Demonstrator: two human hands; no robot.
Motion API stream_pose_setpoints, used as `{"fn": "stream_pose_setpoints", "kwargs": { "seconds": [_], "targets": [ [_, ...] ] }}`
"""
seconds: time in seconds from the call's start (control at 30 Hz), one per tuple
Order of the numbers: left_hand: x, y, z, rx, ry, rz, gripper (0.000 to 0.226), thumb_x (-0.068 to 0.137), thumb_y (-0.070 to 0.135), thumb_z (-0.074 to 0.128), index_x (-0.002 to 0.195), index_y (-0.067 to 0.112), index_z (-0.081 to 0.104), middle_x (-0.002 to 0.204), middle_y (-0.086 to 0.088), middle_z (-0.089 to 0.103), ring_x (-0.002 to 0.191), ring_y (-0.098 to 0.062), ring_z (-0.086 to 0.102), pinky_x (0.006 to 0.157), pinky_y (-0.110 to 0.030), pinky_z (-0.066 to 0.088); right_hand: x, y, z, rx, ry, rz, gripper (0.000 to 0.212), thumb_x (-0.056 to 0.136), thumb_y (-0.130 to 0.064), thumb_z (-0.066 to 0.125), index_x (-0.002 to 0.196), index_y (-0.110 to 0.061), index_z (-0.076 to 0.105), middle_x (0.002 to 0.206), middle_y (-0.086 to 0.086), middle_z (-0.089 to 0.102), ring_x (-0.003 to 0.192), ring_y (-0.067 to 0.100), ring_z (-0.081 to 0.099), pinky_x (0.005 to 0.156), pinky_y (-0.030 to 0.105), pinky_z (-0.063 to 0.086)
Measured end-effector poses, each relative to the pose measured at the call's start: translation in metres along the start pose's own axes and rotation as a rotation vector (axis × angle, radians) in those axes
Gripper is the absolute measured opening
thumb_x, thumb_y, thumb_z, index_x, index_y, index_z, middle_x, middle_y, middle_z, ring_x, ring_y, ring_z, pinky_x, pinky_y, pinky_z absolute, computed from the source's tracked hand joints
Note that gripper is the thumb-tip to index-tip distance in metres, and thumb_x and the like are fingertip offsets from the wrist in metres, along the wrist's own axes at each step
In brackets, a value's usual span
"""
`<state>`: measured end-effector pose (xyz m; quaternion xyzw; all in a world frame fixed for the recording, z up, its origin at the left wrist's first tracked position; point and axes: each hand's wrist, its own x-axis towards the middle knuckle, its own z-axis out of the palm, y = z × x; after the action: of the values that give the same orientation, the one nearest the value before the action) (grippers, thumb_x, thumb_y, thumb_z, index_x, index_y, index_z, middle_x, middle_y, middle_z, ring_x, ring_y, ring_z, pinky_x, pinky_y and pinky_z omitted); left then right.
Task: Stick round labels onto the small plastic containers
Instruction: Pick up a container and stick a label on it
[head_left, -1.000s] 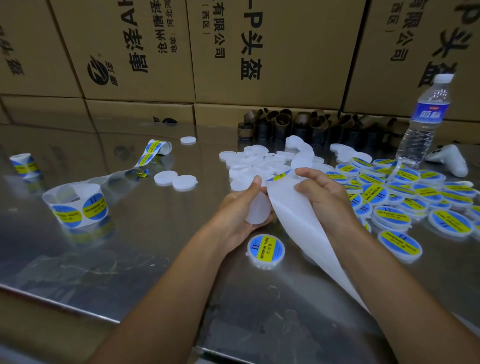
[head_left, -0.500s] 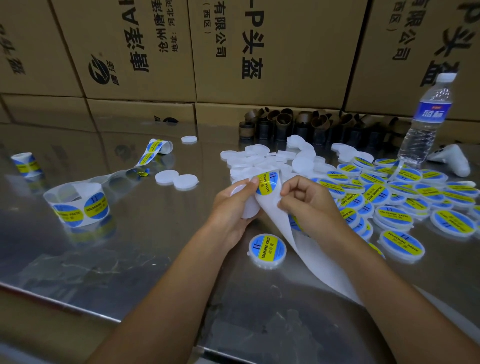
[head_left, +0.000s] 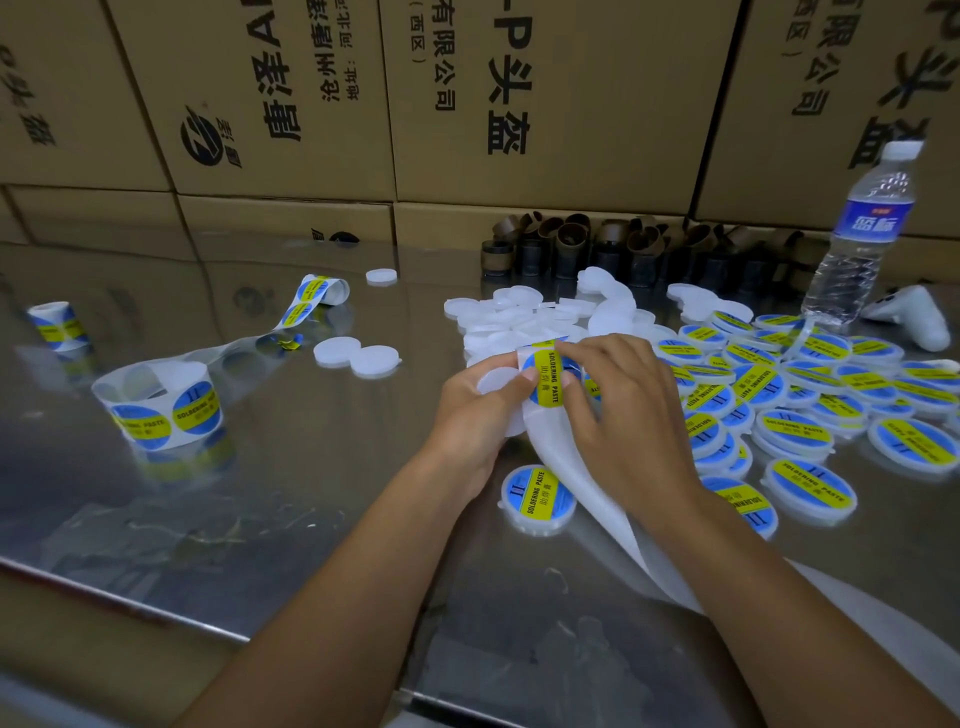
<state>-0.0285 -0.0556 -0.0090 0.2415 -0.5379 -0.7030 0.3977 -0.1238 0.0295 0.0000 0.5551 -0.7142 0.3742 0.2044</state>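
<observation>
Head view: left hand (head_left: 467, 415) grips one blank container (head_left: 496, 382); right hand (head_left: 628, 415) pinches one round label (head_left: 545, 376) on the backing strip (head_left: 587, 499); one labelled container (head_left: 537, 499) lies just below; two label rolls (head_left: 156, 410) stand left.

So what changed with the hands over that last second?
The backing strip was pulled along, bringing a round label fully into view; the right hand slid left and now pinches its edge. The left hand still holds the blank container; nothing else moved.

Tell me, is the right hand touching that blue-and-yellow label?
Touching. The head view shows the right hand pinching the round label at its edge with its fingertips.
</observation>
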Motion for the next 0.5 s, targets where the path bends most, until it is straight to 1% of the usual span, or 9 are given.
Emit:
{"fn": "stream_pose_setpoints", "kwargs": {
  "seconds": [0.17, 0.3, 0.43, 0.5],
  "targets": [
    [-0.0008, 0.0003, -0.0003, -0.011, -0.078, -0.014, 0.016, 0.092, 0.005, 0.055, 0.102, 0.007, 0.068, 0.093, -0.013, 0.07, 0.082, -0.022, 0.065, 0.076, -0.029, 0.055, 0.0007, 0.0059, 0.0008, -0.004, 0.013, 0.039, 0.028, 0.088, -0.015, 0.061, 0.115, -0.009, 0.065, 0.107, 0.008, 0.062, 0.107, 0.028, 0.051, 0.089, 0.04, 0.039],
    [-0.0001, -0.0003, -0.0005, -0.013, -0.097, -0.005, 0.018, 0.092, 0.006, 0.056, 0.106, 0.004, 0.067, 0.098, -0.014, 0.069, 0.085, -0.022, 0.065, 0.081, -0.031, 0.054, 0.0, 0.0052, 0.0011, 0.005, 0.064, 0.006, 0.027, 0.084, -0.013, 0.066, 0.111, -0.008, 0.067, 0.103, 0.009, 0.063, 0.104, 0.03, 0.053, 0.087, 0.042, 0.041],
    [-0.0011, -0.0004, -0.0001, 0.018, -0.111, 0.004, 0.013, 0.092, 0.006, 0.058, 0.097, 0.01, 0.069, 0.089, -0.008, 0.07, 0.079, -0.019, 0.065, 0.069, -0.024, 0.053, -0.0001, 0.0045, 0.0014, 0.005, 0.1, -0.03, 0.028, 0.083, -0.013, 0.067, 0.11, -0.009, 0.067, 0.106, 0.008, 0.064, 0.106, 0.031, 0.054, 0.087, 0.042, 0.039],
    [-0.0016, -0.0004, 0.0001, 0.026, -0.121, 0.011, 0.013, 0.091, 0.006, 0.058, 0.095, 0.012, 0.069, 0.09, -0.008, 0.07, 0.081, -0.019, 0.065, 0.07, -0.024, 0.053, -0.0004, 0.0045, 0.0014, 0.016, 0.092, -0.02, 0.027, 0.083, -0.013, 0.067, 0.11, -0.009, 0.068, 0.108, 0.007, 0.065, 0.109, 0.03, 0.053, 0.089, 0.04, 0.038]
  ]
}}
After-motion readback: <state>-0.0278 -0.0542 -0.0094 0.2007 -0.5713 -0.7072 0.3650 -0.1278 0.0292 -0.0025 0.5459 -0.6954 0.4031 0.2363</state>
